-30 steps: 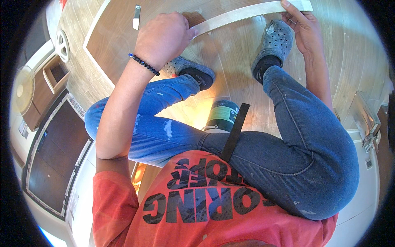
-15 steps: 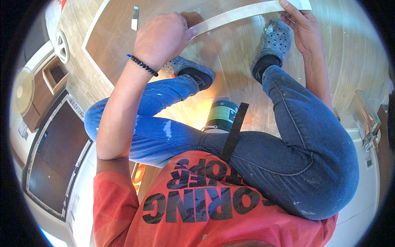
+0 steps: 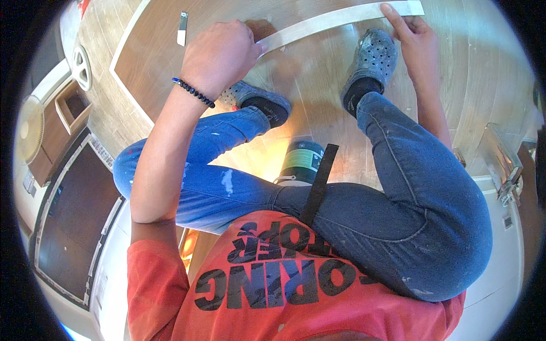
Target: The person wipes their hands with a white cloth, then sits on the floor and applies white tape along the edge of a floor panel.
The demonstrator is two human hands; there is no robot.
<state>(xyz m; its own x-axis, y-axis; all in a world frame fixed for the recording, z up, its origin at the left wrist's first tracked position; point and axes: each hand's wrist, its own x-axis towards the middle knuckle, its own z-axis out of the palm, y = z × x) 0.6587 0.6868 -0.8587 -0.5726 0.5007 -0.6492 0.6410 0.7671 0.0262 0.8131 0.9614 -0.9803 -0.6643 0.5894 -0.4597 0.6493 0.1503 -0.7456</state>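
Observation:
A wood-look panel (image 3: pixel 165 62) lies at the far side, beyond my feet. A long pale strip (image 3: pixel 330 23) runs along its near edge, seeming to curve in this view. My left hand (image 3: pixel 222 57), with a dark beaded bracelet at the wrist, is closed at the strip's left end. Its thumb presses there, and the curled fingers are mostly hidden behind the hand. My right hand (image 3: pixel 415 37) pinches the strip near its right end, thumb on top and fingers curled below. A small flat dark-and-silver piece (image 3: pixel 182 28) rests on the panel, left of my left hand.
My shoes (image 3: pixel 369 57) stand on the wood floor close to the strip. Between my legs is a dark green bucket (image 3: pixel 301 162). A white wheel-shaped thing (image 3: pixel 81 67), a drawer unit (image 3: pixel 71 108) and a fan (image 3: pixel 29 125) are at left; a metal trowel (image 3: pixel 500 159) is at right.
The view has shifted slightly, so most things sit a little further left. Both hands keep nearly the same places on the strip.

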